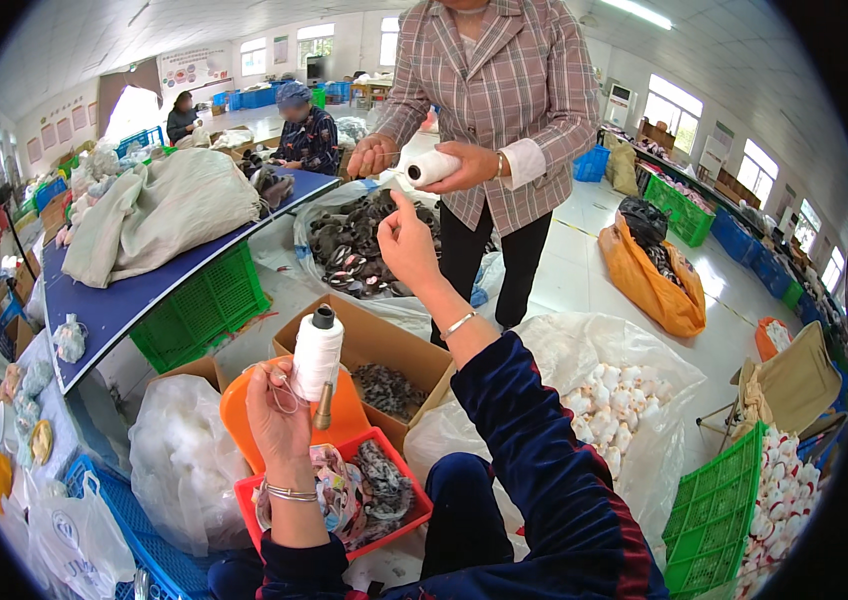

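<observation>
My left hand [279, 405] is raised beside a white cone of thread [317, 358] with a dark top. Its fingers are closed on a loop of thread [290, 392]; whether they also bear the cone is hidden. A brass-coloured metal piece [322, 408] shows below the cone. My right hand [409, 240] reaches forward, index finger stretched out and the other fingers partly curled, with nothing visible in it. Its fingertip is just below another white thread cone [432, 168], which a standing person in a plaid jacket [514, 80] holds while pulling a strand.
Before me are an orange stool [234, 410], a red bin [406, 520] of fabric pieces and a cardboard box [429, 365]. Bags of white stuffing [179, 450] and small white plush pieces [619, 400] flank me. A blue table [94, 325] and green crate [714, 515] stand nearby.
</observation>
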The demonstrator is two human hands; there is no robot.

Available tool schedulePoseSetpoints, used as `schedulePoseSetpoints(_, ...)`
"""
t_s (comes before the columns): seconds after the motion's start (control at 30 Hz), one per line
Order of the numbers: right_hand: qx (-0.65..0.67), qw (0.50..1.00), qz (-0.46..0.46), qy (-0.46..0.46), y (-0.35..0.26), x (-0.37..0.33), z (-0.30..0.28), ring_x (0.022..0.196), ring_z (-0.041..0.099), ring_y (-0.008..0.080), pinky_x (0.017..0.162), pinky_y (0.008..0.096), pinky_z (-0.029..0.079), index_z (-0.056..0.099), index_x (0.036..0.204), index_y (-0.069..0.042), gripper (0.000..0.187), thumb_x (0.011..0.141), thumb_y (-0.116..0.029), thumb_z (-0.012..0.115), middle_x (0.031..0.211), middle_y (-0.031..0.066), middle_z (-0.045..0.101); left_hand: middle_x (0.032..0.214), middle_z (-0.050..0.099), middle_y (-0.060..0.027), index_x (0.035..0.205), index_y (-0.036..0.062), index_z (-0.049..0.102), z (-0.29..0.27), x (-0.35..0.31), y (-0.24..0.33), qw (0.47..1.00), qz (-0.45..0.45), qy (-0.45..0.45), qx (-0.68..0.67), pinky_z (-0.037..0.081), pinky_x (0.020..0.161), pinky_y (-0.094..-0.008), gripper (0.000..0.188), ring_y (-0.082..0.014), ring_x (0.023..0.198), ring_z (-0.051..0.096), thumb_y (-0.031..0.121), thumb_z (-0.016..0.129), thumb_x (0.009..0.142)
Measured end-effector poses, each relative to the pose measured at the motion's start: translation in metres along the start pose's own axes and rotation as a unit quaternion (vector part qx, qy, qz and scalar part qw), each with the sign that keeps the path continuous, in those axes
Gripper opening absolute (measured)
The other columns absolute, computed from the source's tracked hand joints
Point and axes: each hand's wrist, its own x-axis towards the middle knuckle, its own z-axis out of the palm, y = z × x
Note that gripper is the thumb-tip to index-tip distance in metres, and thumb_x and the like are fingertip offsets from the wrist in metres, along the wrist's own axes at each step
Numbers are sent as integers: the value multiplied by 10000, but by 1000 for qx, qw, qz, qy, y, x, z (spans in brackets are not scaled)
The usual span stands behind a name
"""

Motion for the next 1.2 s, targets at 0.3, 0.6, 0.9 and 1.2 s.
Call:
schedulePoseSetpoints(0.3, 371, 863, 313, -141, -80, -140, -33, 695, 625, 136, 585, 254, 528, 565, 976, -19, 266, 1035, -259, 466, 801, 62, 624, 932, 651, -58, 880, -13, 649, 31, 3, -40, 987, 59, -37, 142, 451, 799, -252, 133, -115, 856, 573, 73, 579, 955)
schedulePoseSetpoints(0.6, 323, 888, 327, -34, -87, -170, -46, 721, 597, 67, 591, 207, 495, 549, 1013, -19, 164, 929, -100, 664, 849, 23, 631, 939, 652, -54, 991, -25, 664, 51, -6, -87, 994, 43, -33, 93, 460, 819, -255, 155, -93, 850, 566, 101, 574, 981)
schedulePoseSetpoints(0.9, 298, 894, 334, -23, -80, -224, -69, 625, 542, 75, 563, 223, 438, 566, 1084, -23, 144, 980, -123, 556, 820, 14, 599, 931, 654, -67, 921, 0, 641, 64, -12, -112, 997, -23, -43, 56, 480, 855, -309, 171, -132, 888, 594, 134, 557, 989)
schedulePoseSetpoints(1.2, 436, 837, 326, 59, -66, -176, -132, 493, 365, 20, 450, 201, 347, 543, 1153, 4, 285, 996, -234, 536, 805, 3, 565, 827, 610, 1, 838, 82, 611, 80, -25, -120, 984, -144, -86, 53, 466, 866, -331, 190, -138, 918, 592, 196, 556, 981)
